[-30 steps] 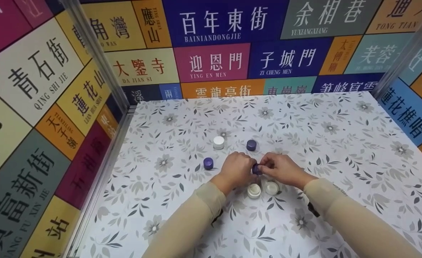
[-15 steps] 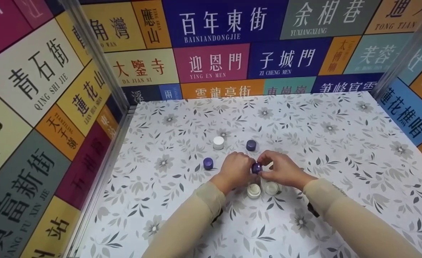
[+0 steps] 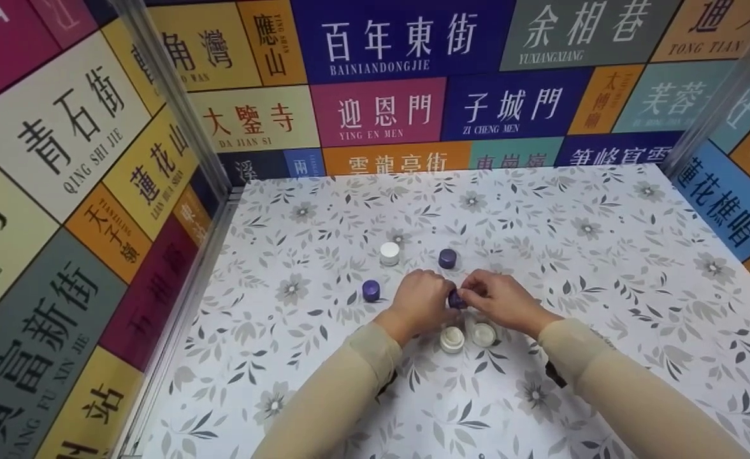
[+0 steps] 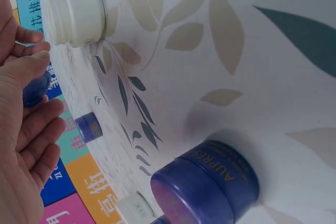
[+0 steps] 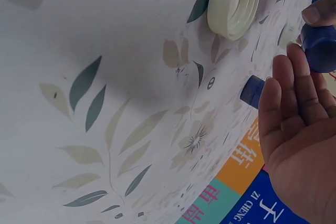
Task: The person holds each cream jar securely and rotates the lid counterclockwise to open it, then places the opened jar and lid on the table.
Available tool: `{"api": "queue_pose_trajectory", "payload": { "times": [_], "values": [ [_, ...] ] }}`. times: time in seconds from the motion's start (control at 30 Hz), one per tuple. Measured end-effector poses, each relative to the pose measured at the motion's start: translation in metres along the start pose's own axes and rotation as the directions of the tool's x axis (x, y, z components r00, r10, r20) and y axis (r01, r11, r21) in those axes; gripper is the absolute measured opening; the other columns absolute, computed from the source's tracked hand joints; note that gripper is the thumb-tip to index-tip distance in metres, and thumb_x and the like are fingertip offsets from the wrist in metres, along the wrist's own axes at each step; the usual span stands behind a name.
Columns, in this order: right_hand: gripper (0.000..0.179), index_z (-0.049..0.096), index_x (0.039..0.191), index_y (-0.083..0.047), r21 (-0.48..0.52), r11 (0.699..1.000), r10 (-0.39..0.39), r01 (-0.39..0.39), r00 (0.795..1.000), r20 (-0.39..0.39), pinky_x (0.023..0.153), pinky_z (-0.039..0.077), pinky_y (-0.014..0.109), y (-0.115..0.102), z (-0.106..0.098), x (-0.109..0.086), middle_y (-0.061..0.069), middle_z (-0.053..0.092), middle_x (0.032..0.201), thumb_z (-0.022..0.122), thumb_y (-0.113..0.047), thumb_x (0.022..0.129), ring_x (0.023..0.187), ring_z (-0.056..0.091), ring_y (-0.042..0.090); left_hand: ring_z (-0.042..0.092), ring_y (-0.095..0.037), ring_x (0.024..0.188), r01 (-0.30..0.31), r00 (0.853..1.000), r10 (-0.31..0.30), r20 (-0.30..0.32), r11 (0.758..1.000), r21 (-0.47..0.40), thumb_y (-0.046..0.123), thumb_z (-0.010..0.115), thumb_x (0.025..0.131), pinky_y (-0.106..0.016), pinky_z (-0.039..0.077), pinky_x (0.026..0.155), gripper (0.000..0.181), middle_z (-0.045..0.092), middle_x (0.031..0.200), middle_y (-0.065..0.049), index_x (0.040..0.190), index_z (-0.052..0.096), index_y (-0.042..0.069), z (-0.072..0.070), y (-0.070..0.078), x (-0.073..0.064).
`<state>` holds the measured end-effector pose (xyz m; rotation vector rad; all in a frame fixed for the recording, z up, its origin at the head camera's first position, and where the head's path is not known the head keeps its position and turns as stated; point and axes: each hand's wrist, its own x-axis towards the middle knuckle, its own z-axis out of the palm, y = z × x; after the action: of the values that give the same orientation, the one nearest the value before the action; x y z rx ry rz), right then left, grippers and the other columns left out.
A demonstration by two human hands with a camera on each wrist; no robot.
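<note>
My left hand (image 3: pixel 418 299) grips a small purple cosmetic jar (image 3: pixel 456 299) between thumb and fingers, above the table. On the jar's other side, the fingertips of my right hand (image 3: pixel 502 301) pinch it; they partly cover it. In the right wrist view, its rounded dark blue side (image 5: pixel 320 51) shows by the left thumb. Below the hands, an open cream-white jar (image 3: pixel 452 340) stands beside a white lid (image 3: pixel 483 335), which lies with its hollow side up. The left wrist view shows the open jar's threaded neck (image 4: pixel 62 22).
A purple jar (image 3: pixel 371 291) stands left of the hands; gold lettering marks its side in the left wrist view. Beyond the hands are another purple jar (image 3: pixel 447 258) and a closed white jar (image 3: pixel 389 254). Sign-covered panels (image 3: pixel 375 111) border the floral-patterned table (image 3: pixel 324 382).
Half a second ago the right fingers were spread wider, with more of the purple jar showing. Now they have closed in over it again. The left hand and the standing jars keep their places.
</note>
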<state>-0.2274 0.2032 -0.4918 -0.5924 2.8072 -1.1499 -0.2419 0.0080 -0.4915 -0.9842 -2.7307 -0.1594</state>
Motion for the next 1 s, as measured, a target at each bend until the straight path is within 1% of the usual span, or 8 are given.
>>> {"api": "queue_pose_trajectory", "payload": {
  "times": [0.17,0.33,0.57,0.67,0.73,0.83,0.9,1.0],
  "values": [
    [0.021,0.065,0.101,-0.013,0.028,0.998,-0.050,0.050,0.999,-0.010,0.072,0.051,0.036,0.0015,0.0012,0.0005,-0.005,0.070,0.088,0.077,-0.021,0.086,0.082,0.066,0.016,0.062,-0.018,0.070,0.003,1.000,-0.003,-0.007,1.000,-0.003,0.046,0.078,0.074,-0.037,0.048,0.070,0.028,0.067,0.073,0.005,0.079,0.072,0.020,0.0009,-0.0006,-0.0003],
    [0.025,0.066,0.102,-0.013,0.015,0.998,-0.066,0.067,0.998,-0.013,0.074,0.052,0.041,0.0014,0.0008,0.0002,-0.004,0.068,0.090,0.079,-0.015,0.081,0.086,0.066,0.023,0.062,-0.019,0.070,0.006,1.000,-0.006,0.001,1.000,-0.006,0.045,0.078,0.074,-0.037,0.048,0.070,0.027,0.067,0.073,0.005,0.079,0.072,0.019,0.0014,-0.0002,0.0003],
    [0.025,0.066,0.104,-0.013,0.002,0.998,-0.055,0.055,0.998,-0.004,0.076,0.051,0.042,-0.0016,-0.0005,0.0002,-0.005,0.068,0.091,0.078,-0.020,0.083,0.087,0.065,0.018,0.062,-0.019,0.070,0.006,1.000,-0.006,0.001,1.000,0.001,0.046,0.079,0.074,-0.037,0.048,0.070,0.028,0.067,0.073,0.004,0.080,0.072,0.019,0.0008,-0.0004,0.0004],
    [0.022,0.066,0.105,-0.014,-0.015,0.999,-0.038,0.038,0.999,-0.011,0.076,0.050,0.040,-0.0016,-0.0012,-0.0004,-0.005,0.068,0.091,0.074,-0.025,0.089,0.087,0.064,0.016,0.062,-0.018,0.069,0.015,1.000,-0.015,0.007,1.000,0.003,0.048,0.079,0.074,-0.036,0.048,0.070,0.029,0.067,0.073,0.005,0.079,0.072,0.020,0.0002,0.0001,0.0012],
    [0.019,0.066,0.103,-0.015,-0.039,0.999,-0.014,0.013,1.000,-0.019,0.073,0.048,0.037,-0.0021,-0.0017,-0.0010,-0.006,0.067,0.089,0.069,-0.031,0.093,0.083,0.063,0.015,0.061,-0.017,0.069,0.022,1.000,-0.022,0.015,1.000,0.000,0.049,0.078,0.074,-0.036,0.048,0.070,0.029,0.066,0.073,0.006,0.079,0.072,0.021,-0.0003,0.0005,0.0017],
    [0.020,0.066,0.099,-0.016,-0.063,0.998,0.011,-0.013,1.000,-0.022,0.071,0.046,0.037,-0.0016,-0.0016,-0.0013,-0.007,0.066,0.085,0.063,-0.036,0.097,0.077,0.060,0.015,0.060,-0.017,0.069,0.025,0.999,-0.025,0.031,1.000,-0.002,0.050,0.078,0.075,-0.035,0.047,0.070,0.030,0.065,0.073,0.006,0.080,0.072,0.021,-0.0008,0.0010,0.0024],
    [0.019,0.067,0.099,-0.016,-0.050,0.999,0.013,-0.014,1.000,-0.011,0.070,0.047,0.037,-0.0010,-0.0011,-0.0012,-0.008,0.067,0.084,0.064,-0.035,0.097,0.075,0.061,0.014,0.060,-0.017,0.069,0.024,0.999,-0.024,0.031,1.000,0.002,0.050,0.078,0.075,-0.035,0.047,0.070,0.030,0.066,0.073,0.006,0.080,0.072,0.021,-0.0008,0.0011,0.0027],
    [0.017,0.066,0.100,-0.014,-0.012,1.000,-0.012,0.012,1.000,0.000,0.072,0.049,0.036,0.0004,-0.0005,-0.0007,-0.008,0.069,0.084,0.070,-0.029,0.093,0.078,0.064,0.013,0.061,-0.017,0.069,0.020,1.000,-0.020,0.024,1.000,0.008,0.049,0.078,0.074,-0.035,0.048,0.070,0.030,0.066,0.074,0.006,0.080,0.073,0.021,-0.0007,0.0011,0.0028]
  ]
}}
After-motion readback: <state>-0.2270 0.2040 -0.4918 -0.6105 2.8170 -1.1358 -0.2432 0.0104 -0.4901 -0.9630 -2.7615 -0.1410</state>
